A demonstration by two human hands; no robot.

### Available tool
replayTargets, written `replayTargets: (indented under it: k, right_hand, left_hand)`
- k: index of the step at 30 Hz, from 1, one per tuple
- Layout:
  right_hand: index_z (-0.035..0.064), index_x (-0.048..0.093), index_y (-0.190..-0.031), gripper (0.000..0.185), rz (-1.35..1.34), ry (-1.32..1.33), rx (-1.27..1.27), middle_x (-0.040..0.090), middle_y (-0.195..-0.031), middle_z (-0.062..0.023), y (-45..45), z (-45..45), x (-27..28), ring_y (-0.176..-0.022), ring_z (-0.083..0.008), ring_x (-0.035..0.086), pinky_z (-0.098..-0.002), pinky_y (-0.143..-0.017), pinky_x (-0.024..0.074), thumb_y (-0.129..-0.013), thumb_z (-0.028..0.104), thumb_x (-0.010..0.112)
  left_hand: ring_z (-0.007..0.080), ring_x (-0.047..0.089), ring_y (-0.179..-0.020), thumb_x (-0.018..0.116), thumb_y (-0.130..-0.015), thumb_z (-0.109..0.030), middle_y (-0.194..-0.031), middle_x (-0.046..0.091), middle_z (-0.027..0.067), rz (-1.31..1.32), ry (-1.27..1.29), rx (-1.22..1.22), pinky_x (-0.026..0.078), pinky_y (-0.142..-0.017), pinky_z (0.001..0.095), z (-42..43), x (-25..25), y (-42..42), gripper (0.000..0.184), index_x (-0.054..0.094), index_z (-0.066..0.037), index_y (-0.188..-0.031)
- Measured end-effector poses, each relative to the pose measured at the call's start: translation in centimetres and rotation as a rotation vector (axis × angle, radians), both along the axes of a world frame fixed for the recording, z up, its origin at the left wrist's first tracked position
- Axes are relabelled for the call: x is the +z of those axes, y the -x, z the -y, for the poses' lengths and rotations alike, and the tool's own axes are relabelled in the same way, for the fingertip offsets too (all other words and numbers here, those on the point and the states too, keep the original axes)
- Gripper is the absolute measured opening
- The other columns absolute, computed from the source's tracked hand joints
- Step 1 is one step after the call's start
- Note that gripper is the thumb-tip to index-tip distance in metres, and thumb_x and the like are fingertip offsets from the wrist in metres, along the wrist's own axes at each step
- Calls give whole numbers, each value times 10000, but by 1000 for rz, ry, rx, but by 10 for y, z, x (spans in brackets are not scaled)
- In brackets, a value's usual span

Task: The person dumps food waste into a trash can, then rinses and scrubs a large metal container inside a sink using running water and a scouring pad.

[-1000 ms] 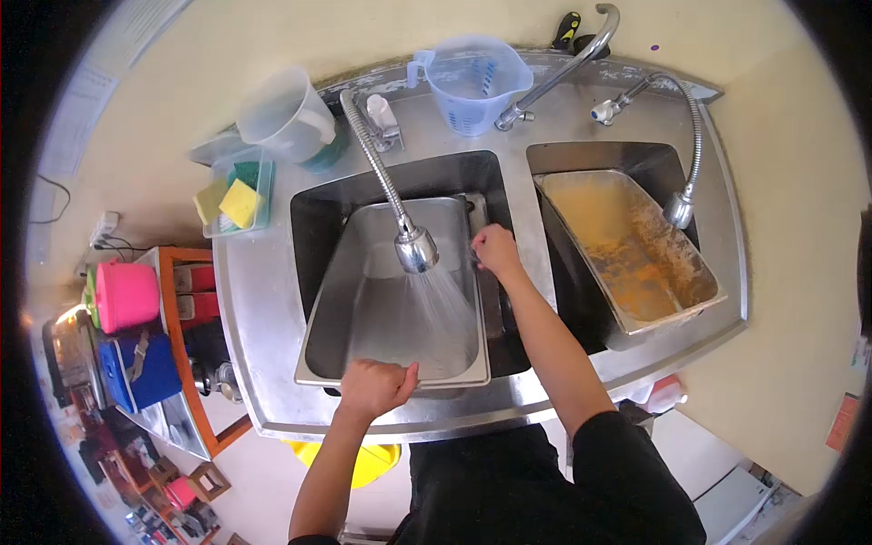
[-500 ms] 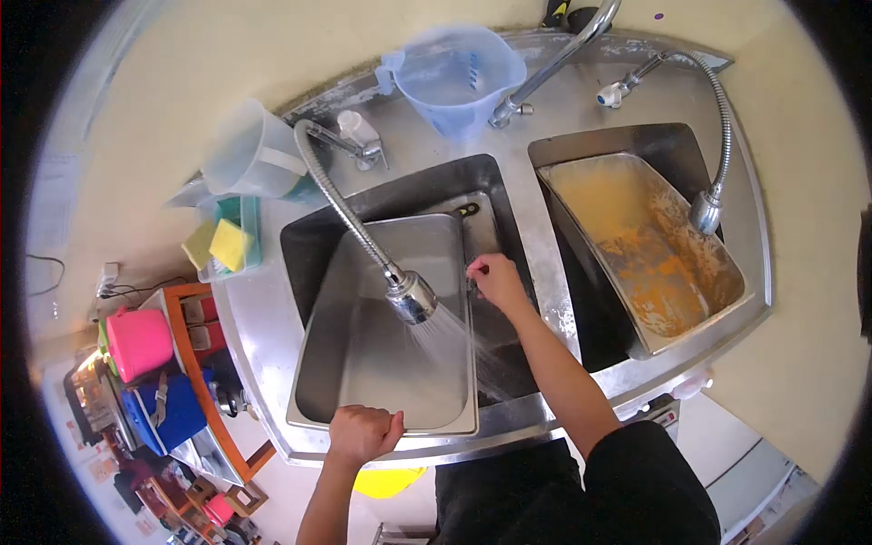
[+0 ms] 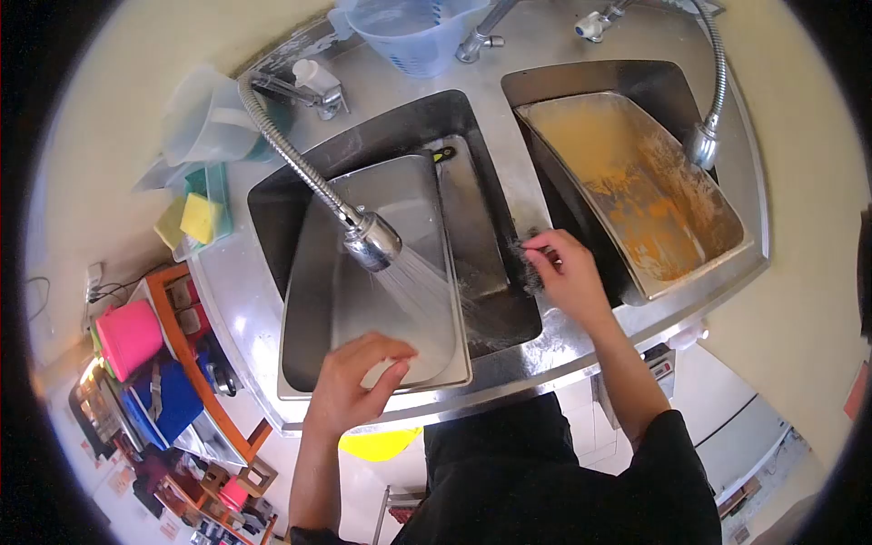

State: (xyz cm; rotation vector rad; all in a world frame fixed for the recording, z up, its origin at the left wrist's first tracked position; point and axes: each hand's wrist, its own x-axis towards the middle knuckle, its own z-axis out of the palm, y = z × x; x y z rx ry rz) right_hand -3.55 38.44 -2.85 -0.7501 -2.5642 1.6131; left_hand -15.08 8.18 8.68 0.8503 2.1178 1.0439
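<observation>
Head view (clock positions from the centre of the frame): a double steel sink with a person's two bare hands at work. The right hand [image 3: 572,277], at 3 o'clock, is bent at the fingers, thumb and fingertips pinching a dark mesh scourer [image 3: 529,272]. The scourer lies toward the hand's 9 o'clock side, at the strip between the two basins. The left hand [image 3: 352,380], at 7 o'clock, is unclenched and grips nothing visible; its thumb and fingers curve apart above the near rim of a steel pan [image 3: 352,304]. Whether it touches that rim cannot be told.

The pan sits tilted in the first basin [image 3: 400,136], from 9 o'clock inward. Over it, at 10 o'clock, hangs a chrome spray head [image 3: 373,242], its jets slanting toward 4 o'clock. A black-and-yellow handle [image 3: 443,154] shows at 12 o'clock, just beyond the pan's far corner. At 2 o'clock, a second pan [image 3: 627,186], coated with orange-brown residue, rests aslant in the second basin [image 3: 663,84]; a second spray head [image 3: 702,145] hangs beside its edge. On the rear ledge stand a bluish measuring jug [image 3: 413,41], at 12 o'clock, and a frosted jug [image 3: 195,123], at 10 o'clock. Yellow sponges [image 3: 200,218] lie between 9 and 10 o'clock.
</observation>
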Motion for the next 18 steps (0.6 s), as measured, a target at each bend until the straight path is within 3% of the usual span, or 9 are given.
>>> replayTargets:
  k: [1,5,7,10,11,13,18]
  right_hand:
    - [29,647,-989,107,20,-11,-15,654,-943,-142,-8,-7,4,-814,-287,664,-350,-699,522,-897,62,690]
    - [29,654,-994,99,56,-31,-58,654,-926,-134,-39,-29,10,-805,-268,667,-342,-700,522,-903,60,681]
    - [30,657,-994,99,87,-33,-67,656,-922,-133,-51,-32,9,-807,-268,666,-344,-701,520,-904,63,679]
    - [36,664,-987,94,111,-24,-95,660,-918,-131,-58,-27,13,-815,-269,668,-346,-703,517,-900,69,680]
    - [23,672,-1018,94,46,-79,-57,647,-887,-51,-62,-23,4,-740,-115,611,-257,-664,490,-925,23,665]
    - [32,676,-1036,104,9,36,-105,653,-876,-33,-60,-8,-6,-751,-102,607,-249,-679,493,-932,35,663]
    - [66,688,-1078,145,107,516,-164,675,-928,-7,-27,42,-18,-787,-80,607,-235,-708,490,-937,98,698]
  left_hand:
    - [222,700,-834,631,-959,-100,-892,705,146,-84,-65,-47,533,-748,326,-17,4,6,125,689,-4,-1012]
    - [226,687,-792,628,-961,-110,-865,687,143,-54,-5,185,525,-714,330,-77,-1,33,134,662,-11,-1045]
    - [240,675,-737,637,-946,-101,-826,672,145,10,-1,242,512,-666,351,-90,-35,52,121,654,-20,-1035]
    - [235,667,-712,625,-962,-111,-783,659,130,-188,50,100,513,-665,339,-92,-95,80,127,632,-9,-1037]
    - [237,670,-733,626,-960,-112,-813,663,130,-140,35,110,515,-672,340,-91,-104,83,132,633,-15,-1051]
    - [242,676,-776,628,-958,-113,-873,671,128,-39,10,120,519,-684,342,-86,-110,80,148,633,-29,-1079]
    - [266,676,-930,651,-938,-119,-1118,655,131,-87,20,68,533,-741,339,-75,-83,59,228,629,-58,-1158]
